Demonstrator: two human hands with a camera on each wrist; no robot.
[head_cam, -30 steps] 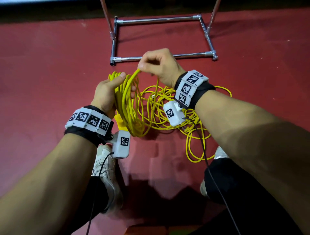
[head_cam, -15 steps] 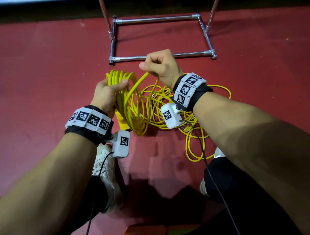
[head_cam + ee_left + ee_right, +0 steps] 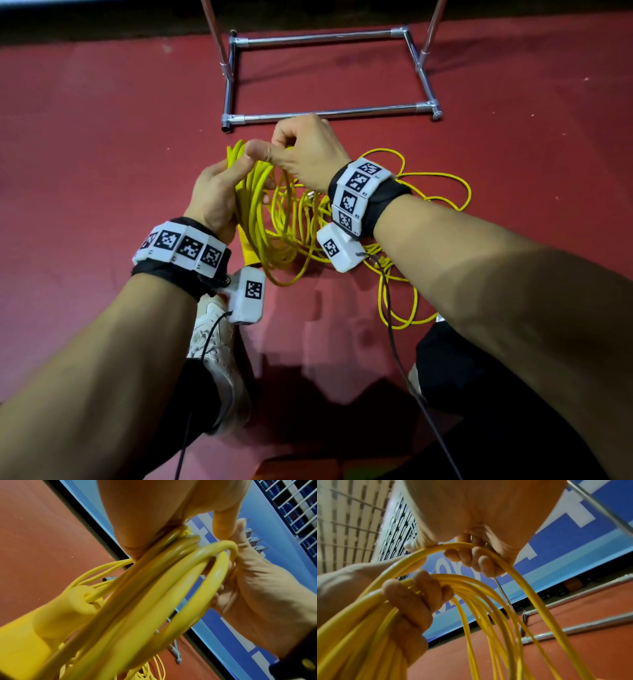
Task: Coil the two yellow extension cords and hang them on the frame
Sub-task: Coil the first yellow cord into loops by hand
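My left hand grips a bundle of yellow cord loops that hang down from it; its fingers wrap the bundle. My right hand holds one more loop of the same yellow cord against the top of the bundle, right beside the left thumb. A yellow socket block dangles under the coil. Loose yellow cord lies tangled on the red floor under and right of my right wrist. The chrome tube frame stands just beyond my hands.
The frame's two uprights rise out of the top of the head view. My white shoe and dark trouser legs are below the hands. A blue and white wall banner runs behind the frame.
My right hand has carried its loop leftward to meet the left hand at the top of the coil. The left hand's bundle stayed in place.
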